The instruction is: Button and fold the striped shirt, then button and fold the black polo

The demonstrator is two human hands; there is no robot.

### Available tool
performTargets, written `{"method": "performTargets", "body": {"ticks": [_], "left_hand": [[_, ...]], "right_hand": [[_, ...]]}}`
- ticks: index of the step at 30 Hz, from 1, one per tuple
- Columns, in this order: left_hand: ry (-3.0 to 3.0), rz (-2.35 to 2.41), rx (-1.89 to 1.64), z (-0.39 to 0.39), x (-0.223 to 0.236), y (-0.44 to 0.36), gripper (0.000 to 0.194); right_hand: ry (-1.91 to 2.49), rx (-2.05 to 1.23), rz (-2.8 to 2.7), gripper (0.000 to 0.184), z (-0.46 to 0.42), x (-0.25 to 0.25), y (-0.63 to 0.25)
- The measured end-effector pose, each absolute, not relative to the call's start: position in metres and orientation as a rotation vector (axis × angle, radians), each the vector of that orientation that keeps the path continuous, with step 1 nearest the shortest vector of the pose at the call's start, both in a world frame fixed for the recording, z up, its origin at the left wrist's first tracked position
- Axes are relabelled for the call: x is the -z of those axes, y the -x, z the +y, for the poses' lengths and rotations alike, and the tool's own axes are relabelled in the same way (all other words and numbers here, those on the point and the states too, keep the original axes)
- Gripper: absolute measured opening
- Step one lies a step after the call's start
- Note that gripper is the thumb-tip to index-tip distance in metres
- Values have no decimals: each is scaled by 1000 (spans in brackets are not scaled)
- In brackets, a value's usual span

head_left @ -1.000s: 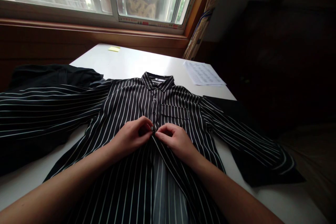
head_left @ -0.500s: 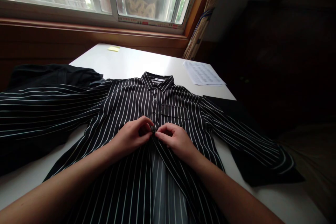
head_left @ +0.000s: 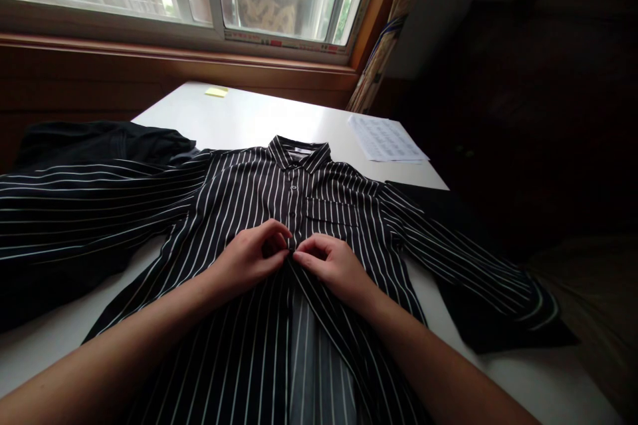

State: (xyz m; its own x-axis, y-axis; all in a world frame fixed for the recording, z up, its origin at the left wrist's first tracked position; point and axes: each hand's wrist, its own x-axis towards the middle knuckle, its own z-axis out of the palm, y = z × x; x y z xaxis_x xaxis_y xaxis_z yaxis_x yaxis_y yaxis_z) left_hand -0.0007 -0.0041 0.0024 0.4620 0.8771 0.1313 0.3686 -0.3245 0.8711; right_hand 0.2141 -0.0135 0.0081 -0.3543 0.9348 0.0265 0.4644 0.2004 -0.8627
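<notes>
A black shirt with white stripes (head_left: 234,192) lies face up, its collar toward the window and its sleeves spread to both sides. My left hand (head_left: 254,252) pinches the front edge of the shirt at mid-chest. Close beside it, my right hand (head_left: 331,262) pinches the opposite front edge, fingertips nearly touching the left ones. The button or buttonhole between them is too small and covered to make out. Above my hands the front is closed, with buttons (head_left: 294,187) along the placket. Below, the two front panels part and show the greyish inside (head_left: 319,358).
Under the shirt is a white table (head_left: 259,109). Dark folded cloth (head_left: 104,143) lies at the left, and another dark cloth (head_left: 478,319) under the right sleeve. Printed sheets (head_left: 386,138) and a yellow sticky note (head_left: 216,91) lie toward the back, below a window (head_left: 279,6).
My right fingertips have shifted very slightly left, toward my left hand. The shirt and everything else look the same.
</notes>
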Motion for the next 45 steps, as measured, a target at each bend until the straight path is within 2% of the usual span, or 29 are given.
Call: {"method": "performTargets", "body": {"ticks": [7, 12, 18, 24, 32, 38, 45], "left_hand": [[-1877, 1013, -800, -5, -4, 2, 21], [-1899, 1039, -788, -4, -4, 2, 20], [-2208, 1127, -792, -2, 2, 8, 16], [-2530, 1088, -631, -1, 3, 16, 26], [-2680, 967, -562, -4, 4, 18, 39], [-2805, 896, -503, -3, 2, 19, 40], [-2830, 835, -507, -3, 2, 21, 40]], "right_hand": [[1320, -1002, -1892, 12, -15, -10, -213], [1304, -911, -1909, 5, -15, -8, -212], [1284, -774, -2068, 7, -13, -6, -220], [1240, -594, -2336, 41, -11, -5, -227], [1386, -421, -2500, 73, -14, -5, -228], [1422, -441, -2513, 83, -14, -6, -228], [1423, -465, -2501, 84, -13, -4, -229]]}}
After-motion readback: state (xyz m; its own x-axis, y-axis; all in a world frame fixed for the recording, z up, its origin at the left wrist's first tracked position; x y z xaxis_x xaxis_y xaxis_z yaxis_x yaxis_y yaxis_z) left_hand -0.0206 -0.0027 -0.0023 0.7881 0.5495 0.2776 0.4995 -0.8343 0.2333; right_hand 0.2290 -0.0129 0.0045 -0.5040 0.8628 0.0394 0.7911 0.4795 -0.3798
